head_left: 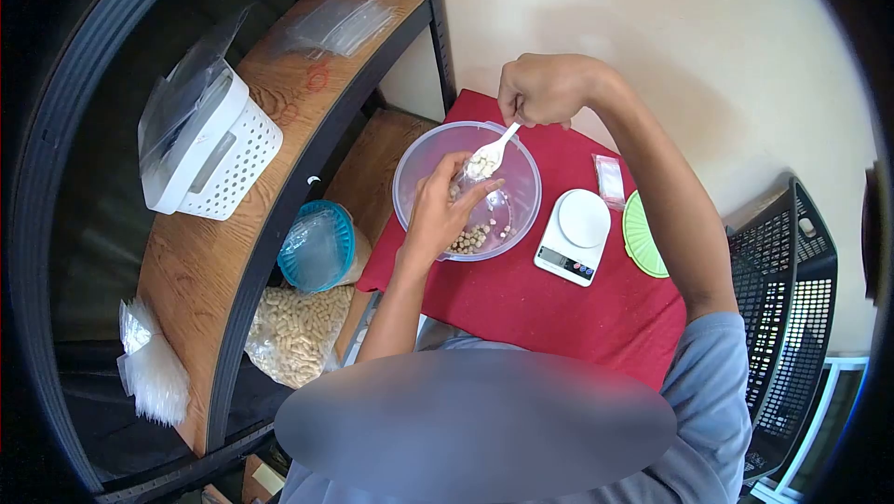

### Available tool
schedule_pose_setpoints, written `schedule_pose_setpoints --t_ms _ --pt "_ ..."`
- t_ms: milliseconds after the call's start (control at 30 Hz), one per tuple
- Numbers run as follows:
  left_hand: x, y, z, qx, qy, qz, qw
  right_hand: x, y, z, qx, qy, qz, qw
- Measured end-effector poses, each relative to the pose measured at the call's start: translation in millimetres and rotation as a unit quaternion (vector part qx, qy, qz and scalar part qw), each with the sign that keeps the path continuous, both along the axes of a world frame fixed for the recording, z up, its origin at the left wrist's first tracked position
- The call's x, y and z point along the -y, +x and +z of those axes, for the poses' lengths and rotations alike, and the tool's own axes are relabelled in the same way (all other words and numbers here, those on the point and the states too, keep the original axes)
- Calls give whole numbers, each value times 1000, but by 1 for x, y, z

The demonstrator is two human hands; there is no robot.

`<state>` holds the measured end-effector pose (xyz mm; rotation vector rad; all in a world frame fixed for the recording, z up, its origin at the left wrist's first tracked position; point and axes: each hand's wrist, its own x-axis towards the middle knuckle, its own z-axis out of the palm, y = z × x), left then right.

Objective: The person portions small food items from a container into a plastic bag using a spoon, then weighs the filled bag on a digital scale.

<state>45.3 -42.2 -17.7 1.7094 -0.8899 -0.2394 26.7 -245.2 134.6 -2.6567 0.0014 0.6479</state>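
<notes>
My right hand (554, 89) is closed around the handle of a white plastic spoon (507, 135), which slants down to the left over a clear plastic bowl (410, 145). Small pale pieces (480, 167) sit in the spoon's scoop. Just below it, my left hand (438, 211) curls its fingers and thumb around what looks like a small clear plastic bag (472, 182), partly hidden by the fingers. Round light-brown pieces (470, 239) lie at the bottom of the bowl, on the side near me.
A white digital scale (583, 220), a green lid (643, 238) and a small plastic packet (610, 180) rest on the red cloth (521, 304). At left, a wooden shelf (209, 271) bears a white basket (228, 164). A black crate (782, 308) stands right.
</notes>
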Motion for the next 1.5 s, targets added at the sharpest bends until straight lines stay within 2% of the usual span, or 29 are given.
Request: schedule_pose_setpoints --t_ms 267,400,467,600,667,800,967,1067,1167,1267,1400,1500 --pt "3 -4 6 5 -2 33 999 -7 1 6 81 -120 31 989" --pt "6 -3 0 25 -14 35 999 -12 0 10 84 -127 15 988" --pt "6 -3 -4 34 -29 35 998 -16 -1 15 61 -173 14 983" --pt "7 -2 -3 7 -43 29 999 -16 -3 16 80 -161 24 983" --pt "8 -3 -2 9 -46 27 999 -23 -11 19 156 -170 15 973" --pt "11 -4 -4 -4 -50 33 998 -45 -18 38 106 -219 20 970" --pt "15 -6 -4 -32 -66 29 997 -53 -26 36 192 -206 6 960" --pt "17 -5 -7 -61 -109 18 992 -61 -26 45 151 -232 11 961" --pt "18 -3 -9 -64 -53 24 996 -64 -25 48 141 -232 1 962" --pt "20 -1 -15 -96 -118 -6 988 -59 -28 46 202 -224 16 953" --pt "16 1 -15 -118 -168 -37 978 -47 -33 54 209 -228 0 951" --pt "7 7 -18 -165 -218 -74 959 -35 -28 37 195 -259 -49 945"
